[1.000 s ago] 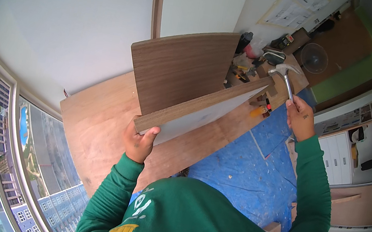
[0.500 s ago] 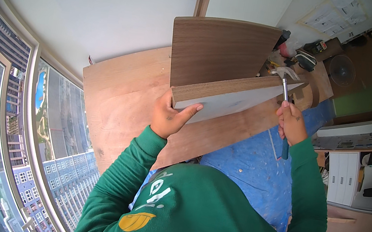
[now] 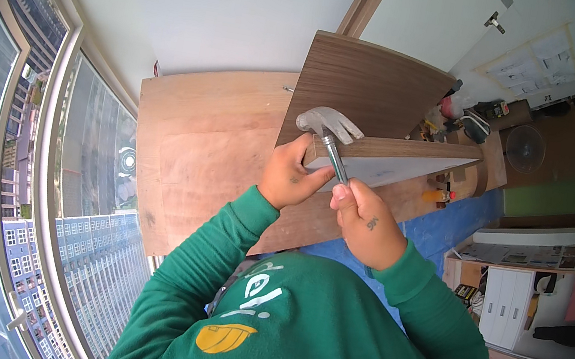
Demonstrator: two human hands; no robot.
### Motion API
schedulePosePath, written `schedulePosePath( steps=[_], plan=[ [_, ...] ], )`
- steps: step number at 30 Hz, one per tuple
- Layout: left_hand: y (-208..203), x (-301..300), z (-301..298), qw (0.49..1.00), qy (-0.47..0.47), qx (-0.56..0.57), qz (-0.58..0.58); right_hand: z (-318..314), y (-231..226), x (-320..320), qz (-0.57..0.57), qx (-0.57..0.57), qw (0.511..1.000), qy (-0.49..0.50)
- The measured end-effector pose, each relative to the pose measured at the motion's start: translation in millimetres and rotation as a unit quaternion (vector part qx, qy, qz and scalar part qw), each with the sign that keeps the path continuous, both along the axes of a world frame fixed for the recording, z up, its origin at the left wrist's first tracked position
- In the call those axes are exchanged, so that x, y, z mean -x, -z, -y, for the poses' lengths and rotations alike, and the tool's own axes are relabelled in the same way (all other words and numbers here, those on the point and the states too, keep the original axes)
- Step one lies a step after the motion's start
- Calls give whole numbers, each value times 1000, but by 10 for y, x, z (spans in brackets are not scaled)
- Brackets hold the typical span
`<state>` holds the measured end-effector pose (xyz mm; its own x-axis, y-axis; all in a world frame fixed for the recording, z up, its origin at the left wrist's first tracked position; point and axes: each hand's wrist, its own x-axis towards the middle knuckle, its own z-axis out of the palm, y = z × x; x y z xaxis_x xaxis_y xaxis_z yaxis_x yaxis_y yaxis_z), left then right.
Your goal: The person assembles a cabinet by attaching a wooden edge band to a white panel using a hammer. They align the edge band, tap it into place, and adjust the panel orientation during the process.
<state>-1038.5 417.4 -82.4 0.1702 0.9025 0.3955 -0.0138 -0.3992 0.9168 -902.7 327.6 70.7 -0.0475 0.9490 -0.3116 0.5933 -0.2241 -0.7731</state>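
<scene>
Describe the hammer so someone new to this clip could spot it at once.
Find the dark walnut-brown wooden panel standing on edge above the plywood floor sheet. At its lower left corner, the right hand grips a silver metal claw hammer, beside the left hand. It is the only shiny metal tool held there.
</scene>
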Motion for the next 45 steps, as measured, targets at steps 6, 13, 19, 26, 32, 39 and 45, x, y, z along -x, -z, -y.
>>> schedulePosePath(
  steps=[6,13,19,26,32,39,45],
  plan=[
    [-74,40,34,1000,9,22,-9,22,-136,90,-122,18,992,40],
    [-57,53,153,996,66,49,33,145,-119,195,-70,-41,996,28],
    [-48,19,202,993,81,48,74,235,-3,220,-33,-47,998,20],
    [-67,48,289,993,82,72,44,237,113,198,36,-109,993,5],
    [55,-12,198,998,47,12,47,320,213,-172,61,-84,992,77],
    [4,-66,176,993,58,-4,99,275,158,-942,78,-48,967,239],
    [7,-38,244,993,66,19,100,336,217,-239,98,-130,986,48]
  ],
)
